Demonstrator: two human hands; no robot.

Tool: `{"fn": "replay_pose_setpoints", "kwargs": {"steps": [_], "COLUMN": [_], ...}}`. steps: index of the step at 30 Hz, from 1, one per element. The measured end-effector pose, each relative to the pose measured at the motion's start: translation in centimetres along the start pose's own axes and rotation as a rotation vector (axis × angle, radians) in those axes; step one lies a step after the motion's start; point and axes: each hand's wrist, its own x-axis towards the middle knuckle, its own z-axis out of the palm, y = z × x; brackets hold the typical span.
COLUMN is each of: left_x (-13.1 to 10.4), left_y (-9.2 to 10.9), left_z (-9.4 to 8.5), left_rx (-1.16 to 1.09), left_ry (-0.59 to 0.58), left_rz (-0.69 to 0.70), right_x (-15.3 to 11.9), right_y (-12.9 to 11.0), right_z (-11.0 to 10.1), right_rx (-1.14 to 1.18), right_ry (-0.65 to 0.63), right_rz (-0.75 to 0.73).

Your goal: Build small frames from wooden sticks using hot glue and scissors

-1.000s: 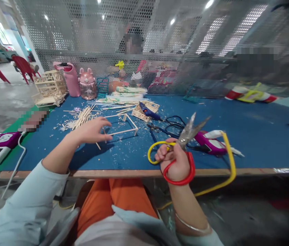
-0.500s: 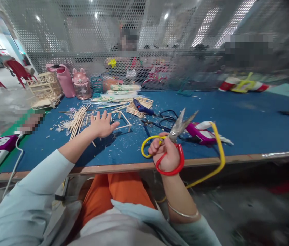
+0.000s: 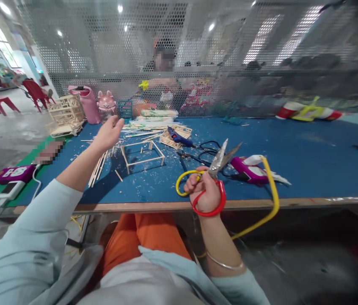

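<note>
Gripped by the handles [image 3: 223, 199] in your right hand [image 3: 207, 192], the scissors [image 3: 218, 159] stand open; keep their tips away from the stick frame [image 3: 145, 161], to their left on the table [image 3: 293, 169]. Your left hand [image 3: 107, 134] is raised near loose sticks [image 3: 98, 169]; whether it holds anything, I cannot tell.

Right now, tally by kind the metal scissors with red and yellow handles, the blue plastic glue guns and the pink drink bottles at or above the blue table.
Metal scissors with red and yellow handles, in the right hand: 1
Blue plastic glue gun: 1
Pink drink bottles: 2
Total: 4
</note>
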Motion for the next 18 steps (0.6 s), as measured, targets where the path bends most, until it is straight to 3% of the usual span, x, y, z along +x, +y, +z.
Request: {"fn": "replay_pose_setpoints", "kwargs": {"steps": [2,4,7,9,14,18], "left_x": [-0.9,-3.2,-7.0,-8.5,-7.4,-6.4], "left_y": [-0.7,-1.1,-1.2,-1.2,-2.5,-2.4], "left_z": [-1.0,-0.9,0.8,2.0,2.1,1.5], "left_rx": [0.038,0.13,0.252,0.318,0.468,0.536], "left_ry": [0.053,-0.023,-0.188,-0.221,-0.24,-0.145], "left_rz": [0.0,0.046,0.176,0.262,0.231,0.226], "right_x": [0.0,0.0,0.0,0.1,0.1,0.0], "right_y": [0.1,0.1,0.1,0.1,0.2,0.2], "right_z": [0.0,0.0,0.0,0.0,0.0,0.0], "right_rx": [0.004,0.013,0.024,0.023,0.022,0.027], "right_ry": [0.004,0.012,0.018,0.013,0.015,0.006], "right_rz": [-0.01,-0.01,-0.004,-0.004,-0.01,-0.01]}}
